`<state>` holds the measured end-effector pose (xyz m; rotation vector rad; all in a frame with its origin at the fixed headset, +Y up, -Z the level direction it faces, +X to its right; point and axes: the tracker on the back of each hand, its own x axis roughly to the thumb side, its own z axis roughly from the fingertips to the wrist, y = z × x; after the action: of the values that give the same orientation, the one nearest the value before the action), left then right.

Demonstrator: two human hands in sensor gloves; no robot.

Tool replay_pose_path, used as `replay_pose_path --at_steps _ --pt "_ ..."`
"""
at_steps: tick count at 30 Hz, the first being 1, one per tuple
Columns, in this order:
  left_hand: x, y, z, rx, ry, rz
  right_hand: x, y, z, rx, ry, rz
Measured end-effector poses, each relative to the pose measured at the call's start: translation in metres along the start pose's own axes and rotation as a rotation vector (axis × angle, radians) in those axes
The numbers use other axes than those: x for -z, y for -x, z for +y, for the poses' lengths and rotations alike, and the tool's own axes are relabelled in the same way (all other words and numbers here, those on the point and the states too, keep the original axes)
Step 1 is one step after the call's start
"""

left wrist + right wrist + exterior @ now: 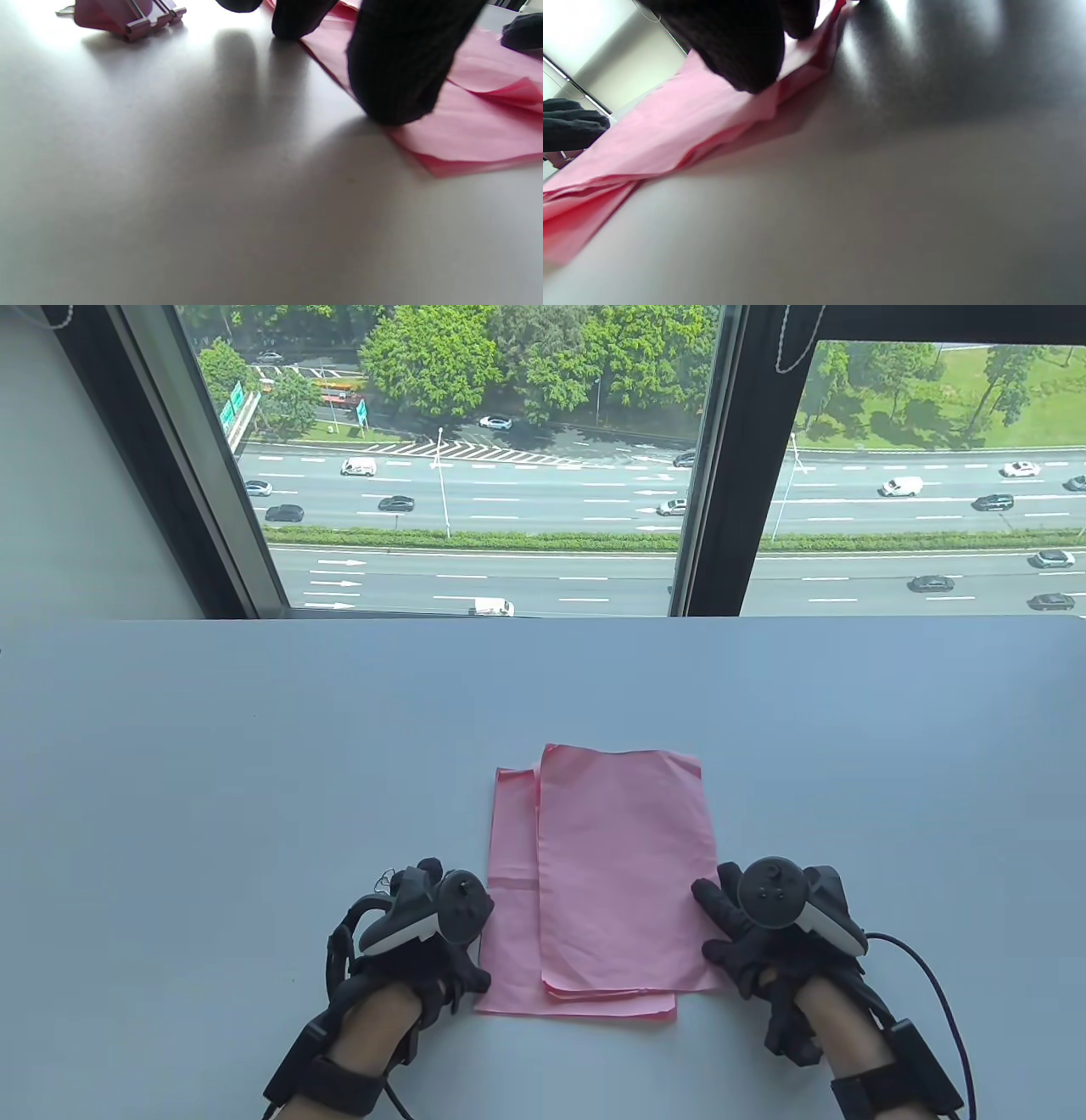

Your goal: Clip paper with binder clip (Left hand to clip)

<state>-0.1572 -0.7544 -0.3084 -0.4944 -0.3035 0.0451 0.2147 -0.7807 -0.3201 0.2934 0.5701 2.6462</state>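
Note:
Several pink paper sheets (607, 882) lie loosely stacked and offset on the grey table (254, 780). My left hand (424, 925) rests at the stack's left edge. In the left wrist view its fingertips (394, 80) touch that edge of the paper (475, 131). A pink binder clip (127, 17) lies on the table just beyond the fingers, apart from them. The hand hides the clip in the table view. My right hand (764, 925) rests at the stack's right edge, and its fingertips (742, 55) press on the paper (670, 127). Neither hand holds anything.
The table's far edge (543, 621) meets a large window. Cables (942, 976) trail from both wrists toward the near edge. The left hand's fingers (568, 123) also show far left in the right wrist view.

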Motion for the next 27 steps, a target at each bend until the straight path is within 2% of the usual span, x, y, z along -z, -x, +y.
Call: replay_pose_path --at_steps 13,17,22,27 --pt "0.004 -0.006 -0.004 -0.001 0.000 -0.034 -0.004 -0.007 -0.001 0.033 -0.029 -0.036" --pt "-0.004 0.004 0.006 -0.031 -0.044 -0.008 -0.007 -0.003 -0.011 0.066 0.025 -0.050" --pt "-0.003 0.003 0.005 -0.013 -0.041 -0.004 -0.012 -0.003 -0.017 0.054 0.098 -0.070" --pt "-0.002 -0.006 0.002 -0.017 -0.054 -0.059 -0.013 -0.011 -0.014 0.069 0.091 -0.100"
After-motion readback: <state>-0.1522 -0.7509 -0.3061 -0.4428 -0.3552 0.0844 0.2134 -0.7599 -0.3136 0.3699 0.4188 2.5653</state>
